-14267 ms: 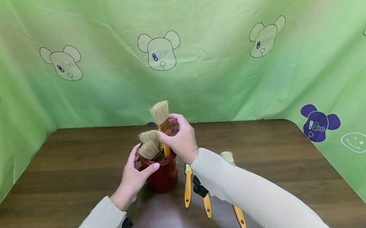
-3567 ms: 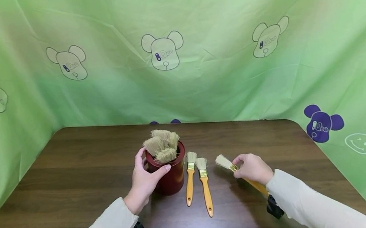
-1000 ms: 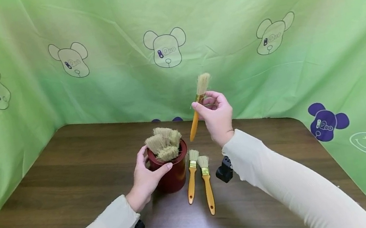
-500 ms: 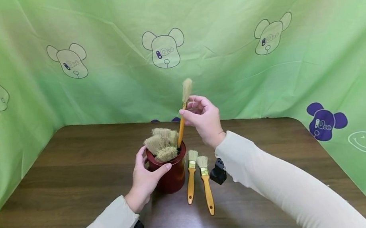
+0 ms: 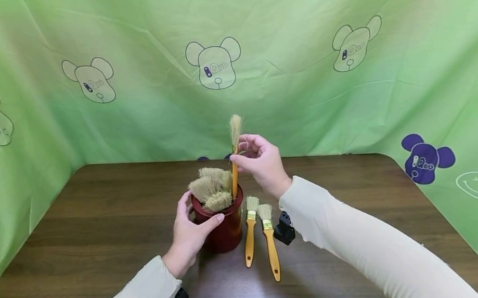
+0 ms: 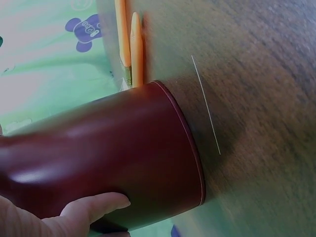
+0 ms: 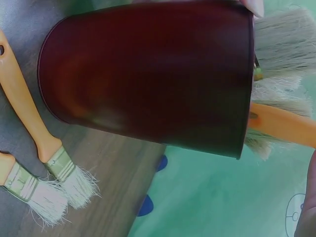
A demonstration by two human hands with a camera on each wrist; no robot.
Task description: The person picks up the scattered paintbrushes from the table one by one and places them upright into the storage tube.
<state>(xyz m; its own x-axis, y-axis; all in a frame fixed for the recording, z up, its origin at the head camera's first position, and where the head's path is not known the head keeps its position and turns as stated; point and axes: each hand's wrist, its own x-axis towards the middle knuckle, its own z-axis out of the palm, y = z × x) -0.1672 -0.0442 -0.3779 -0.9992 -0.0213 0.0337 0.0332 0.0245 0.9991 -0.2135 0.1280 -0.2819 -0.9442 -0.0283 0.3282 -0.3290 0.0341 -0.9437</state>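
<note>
My left hand grips the dark red cup near its rim, thumb across the front. Several paintbrushes stand in the cup, pale bristles up. At the cup's right side my right hand pinches another paintbrush just below its bristles. That brush is nearly upright, and the lower end of its orange handle is inside the rim, hidden by the cup. In the right wrist view the held brush's handle enters the cup's mouth beside the other bristles.
Two paintbrushes with orange handles, one beside the cup and another to its right, lie on the brown wooden table. A green printed cloth hangs behind and at both sides.
My right hand picked a paintbrush off the table at the right, carried it left over the cup, and has lowered its handle into the mouth. The left hand stays on the cup.
</note>
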